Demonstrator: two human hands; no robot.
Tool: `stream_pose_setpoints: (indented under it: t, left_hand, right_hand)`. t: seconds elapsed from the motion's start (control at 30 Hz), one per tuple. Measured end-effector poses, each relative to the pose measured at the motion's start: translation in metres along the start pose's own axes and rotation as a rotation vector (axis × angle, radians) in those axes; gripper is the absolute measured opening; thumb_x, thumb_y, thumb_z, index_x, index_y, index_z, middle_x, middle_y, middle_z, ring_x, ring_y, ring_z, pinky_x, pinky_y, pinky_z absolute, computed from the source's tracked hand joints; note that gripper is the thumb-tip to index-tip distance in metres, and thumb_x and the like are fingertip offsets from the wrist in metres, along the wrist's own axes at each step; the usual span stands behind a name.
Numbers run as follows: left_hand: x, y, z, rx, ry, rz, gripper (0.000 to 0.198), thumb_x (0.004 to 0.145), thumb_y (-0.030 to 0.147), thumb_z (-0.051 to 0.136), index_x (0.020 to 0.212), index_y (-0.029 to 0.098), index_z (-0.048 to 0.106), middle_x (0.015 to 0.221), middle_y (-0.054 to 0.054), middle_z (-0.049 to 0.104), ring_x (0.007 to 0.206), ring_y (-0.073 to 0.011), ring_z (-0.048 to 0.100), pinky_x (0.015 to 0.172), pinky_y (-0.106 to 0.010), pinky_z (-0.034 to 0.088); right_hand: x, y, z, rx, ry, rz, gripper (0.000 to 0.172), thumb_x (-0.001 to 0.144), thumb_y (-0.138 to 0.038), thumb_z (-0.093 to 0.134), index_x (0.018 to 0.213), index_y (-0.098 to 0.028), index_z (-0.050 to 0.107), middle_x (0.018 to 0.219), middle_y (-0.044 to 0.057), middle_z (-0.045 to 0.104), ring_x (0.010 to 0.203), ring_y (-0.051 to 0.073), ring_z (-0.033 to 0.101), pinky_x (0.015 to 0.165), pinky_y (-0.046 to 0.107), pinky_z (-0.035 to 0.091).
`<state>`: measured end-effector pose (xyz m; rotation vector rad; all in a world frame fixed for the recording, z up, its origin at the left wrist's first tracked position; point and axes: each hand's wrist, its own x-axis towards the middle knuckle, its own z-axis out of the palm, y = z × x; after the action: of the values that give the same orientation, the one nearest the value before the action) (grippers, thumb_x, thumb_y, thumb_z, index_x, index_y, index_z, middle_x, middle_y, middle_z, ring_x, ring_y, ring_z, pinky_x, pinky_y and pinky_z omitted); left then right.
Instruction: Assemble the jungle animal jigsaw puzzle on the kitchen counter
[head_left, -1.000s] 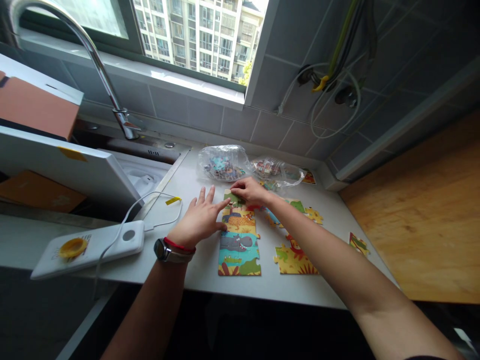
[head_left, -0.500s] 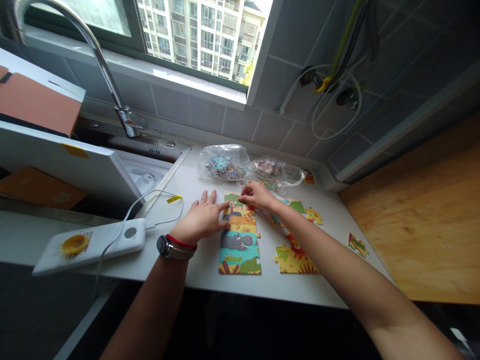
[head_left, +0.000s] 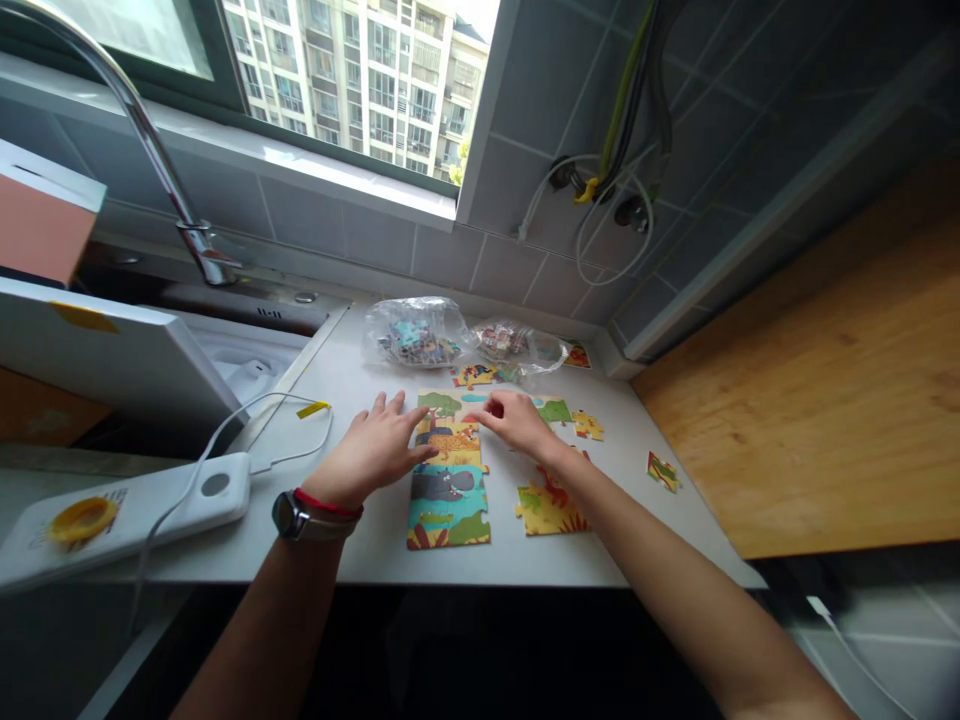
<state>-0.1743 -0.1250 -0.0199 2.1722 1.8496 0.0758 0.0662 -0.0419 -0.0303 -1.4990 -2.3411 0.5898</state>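
Observation:
A partly joined jigsaw puzzle (head_left: 448, 490) with a hippo, a leopard and trees lies on the counter. My left hand (head_left: 381, 450) is open along its left side, fingers spread, with the thumb and a fingertip at the puzzle's edge. Over the top section, my right hand (head_left: 511, 420) is closed, thumb and fingers pinched at a puzzle piece (head_left: 472, 400) mostly hidden beneath them. Right of the hippo part lies a joined yellow section (head_left: 551, 510) with a red animal, partly covered by my right forearm. A yellow piece (head_left: 587, 425) sits by the upper right corner.
Clear plastic bags (head_left: 416, 335) of puzzle pieces stand at the back, with a small joined section (head_left: 474, 375) before them. A loose piece (head_left: 663, 472) lies far right. On the left are a white power strip (head_left: 217, 487), a sink and a tap (head_left: 202, 245); a wooden board (head_left: 810, 400) bounds the right.
The view has swung right. My right hand has shifted a little rightward and nearer along the puzzle's top, uncovering the small section behind it. My left hand stays at the left edge.

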Motion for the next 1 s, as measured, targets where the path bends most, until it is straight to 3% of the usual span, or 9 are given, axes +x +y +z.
stream_pose_setpoints:
  t: [0.2, 0.33, 0.43, 0.6, 0.8, 1.0]
  left_hand:
    - [-0.008, 0.02, -0.006, -0.075, 0.023, 0.198, 0.061, 0.101, 0.05, 0.056, 0.154, 0.02, 0.05, 0.155, -0.019, 0.053, 0.14, -0.038, 0.055, 0.113, -0.049, 0.047]
    - [-0.012, 0.039, -0.004, -0.177, 0.01, 0.34, 0.056, 0.101, 0.044, 0.059, 0.152, 0.024, 0.051, 0.148, -0.013, 0.061, 0.129, -0.0315, 0.064, 0.108, -0.042, 0.052]
    - [-0.011, 0.051, -0.001, -0.195, 0.027, 0.384, 0.049, 0.101, 0.041, 0.06, 0.145, 0.022, 0.059, 0.141, -0.013, 0.066, 0.125, -0.0324, 0.067, 0.104, -0.042, 0.055]
    - [-0.001, 0.057, 0.008, -0.221, 0.082, 0.432, 0.037, 0.101, 0.04, 0.06, 0.133, 0.023, 0.067, 0.131, -0.012, 0.072, 0.117, -0.0316, 0.071, 0.097, -0.04, 0.058]
    - [0.011, 0.045, 0.016, -0.178, 0.088, 0.44, 0.038, 0.103, 0.041, 0.054, 0.132, 0.02, 0.067, 0.127, -0.014, 0.073, 0.114, -0.0317, 0.072, 0.1, -0.044, 0.056]
    - [0.013, 0.044, 0.013, -0.211, 0.081, 0.429, 0.041, 0.103, 0.042, 0.052, 0.133, 0.019, 0.067, 0.126, -0.015, 0.074, 0.11, -0.031, 0.073, 0.097, -0.044, 0.057]
  right_hand:
    - [-0.067, 0.069, -0.044, -0.026, 0.076, 0.137, 0.024, 0.09, -0.041, 0.068, 0.078, -0.021, 0.071, 0.083, 0.004, 0.075, 0.076, 0.019, 0.067, 0.072, 0.029, 0.05]
    - [-0.08, 0.119, -0.08, -0.107, 0.138, 0.247, 0.013, 0.087, -0.032, 0.069, 0.089, -0.02, 0.076, 0.098, 0.01, 0.077, 0.083, 0.023, 0.07, 0.083, 0.035, 0.055]
    - [-0.079, 0.143, -0.098, -0.13, 0.13, 0.295, 0.026, 0.081, -0.027, 0.078, 0.105, -0.018, 0.077, 0.115, 0.015, 0.076, 0.089, 0.026, 0.074, 0.087, 0.038, 0.058]
    - [-0.07, 0.156, -0.103, -0.124, 0.012, 0.262, 0.048, 0.074, -0.019, 0.086, 0.121, -0.02, 0.076, 0.123, 0.014, 0.077, 0.109, 0.028, 0.074, 0.098, 0.038, 0.057]
    - [-0.059, 0.163, -0.103, -0.142, -0.054, 0.258, 0.048, 0.071, -0.021, 0.088, 0.118, -0.015, 0.079, 0.115, 0.014, 0.077, 0.101, 0.028, 0.075, 0.097, 0.038, 0.057]
    - [-0.06, 0.169, -0.103, -0.15, -0.053, 0.287, 0.052, 0.069, -0.028, 0.09, 0.118, -0.014, 0.08, 0.111, 0.014, 0.077, 0.101, 0.031, 0.075, 0.095, 0.04, 0.058]
